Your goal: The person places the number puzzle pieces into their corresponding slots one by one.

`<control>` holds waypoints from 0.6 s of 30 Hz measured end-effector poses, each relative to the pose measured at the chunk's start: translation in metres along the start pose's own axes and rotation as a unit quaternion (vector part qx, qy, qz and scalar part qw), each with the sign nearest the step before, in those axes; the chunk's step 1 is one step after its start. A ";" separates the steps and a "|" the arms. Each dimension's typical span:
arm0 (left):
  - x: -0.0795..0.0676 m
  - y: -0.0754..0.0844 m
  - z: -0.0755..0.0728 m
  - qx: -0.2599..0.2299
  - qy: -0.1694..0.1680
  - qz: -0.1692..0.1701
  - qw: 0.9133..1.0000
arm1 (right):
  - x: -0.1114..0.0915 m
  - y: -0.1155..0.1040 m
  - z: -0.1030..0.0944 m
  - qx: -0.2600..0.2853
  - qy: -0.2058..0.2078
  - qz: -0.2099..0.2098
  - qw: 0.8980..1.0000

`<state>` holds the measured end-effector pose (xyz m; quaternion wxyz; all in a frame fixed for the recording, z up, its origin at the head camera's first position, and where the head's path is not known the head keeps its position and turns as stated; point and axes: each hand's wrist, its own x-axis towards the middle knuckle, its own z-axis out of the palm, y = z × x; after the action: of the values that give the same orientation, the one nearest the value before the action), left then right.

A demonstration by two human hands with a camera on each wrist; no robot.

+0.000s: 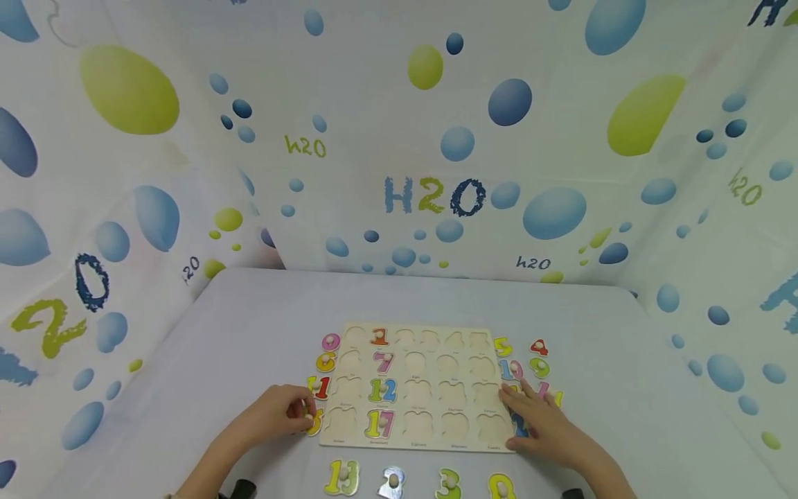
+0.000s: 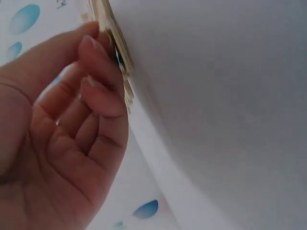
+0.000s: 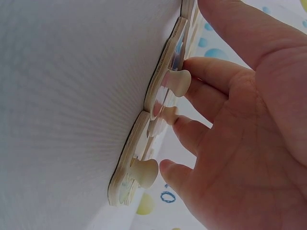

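A wooden number puzzle board point(image 1: 434, 443) lies on the table, with the pieces 1 point(image 1: 379, 337), 7 point(image 1: 383, 361), 12 point(image 1: 382, 390) and 17 point(image 1: 379, 423) in its second column. At its lower left corner my left hand point(image 1: 280, 416) pinches a yellow number piece point(image 1: 316, 423), partly hidden by the fingers. The left wrist view shows thumb and fingertips point(image 2: 91, 45) together at the piece's edge. My right hand point(image 1: 545, 426) rests with spread fingers along the board's right edge, over several pieces. In the right wrist view its fingers are beside knobbed pieces point(image 3: 144, 172).
Left of the board lie a pink 0 point(image 1: 331, 342), an orange 6 point(image 1: 325, 361) and an 11 point(image 1: 318, 387). Right of it are a yellow 5 point(image 1: 502, 346), a red 4 point(image 1: 539, 347), a green 9 point(image 1: 539, 367) and others. More pieces, including a green 3 point(image 1: 448, 483), lie in front.
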<state>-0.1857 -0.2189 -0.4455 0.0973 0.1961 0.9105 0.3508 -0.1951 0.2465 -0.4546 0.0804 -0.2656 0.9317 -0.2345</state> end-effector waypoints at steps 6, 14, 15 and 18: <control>-0.001 0.010 0.001 0.018 0.048 -0.024 0.998 | 0.000 0.001 0.001 0.003 -0.005 -0.002 1.000; 0.015 0.030 0.007 -0.022 0.046 0.025 0.998 | -0.001 0.002 0.000 0.014 -0.005 0.003 1.000; 0.017 0.031 0.008 -0.022 0.045 0.025 0.998 | -0.001 0.002 0.000 0.017 -0.004 0.004 1.000; 0.023 0.033 0.014 -0.016 0.038 0.026 0.999 | -0.001 0.001 0.000 0.021 -0.005 0.008 1.000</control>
<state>-0.1925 -0.1787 -0.4341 0.0562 0.2048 0.9024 0.3749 -0.1948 0.2479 -0.4551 0.0927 -0.2581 0.9282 -0.2515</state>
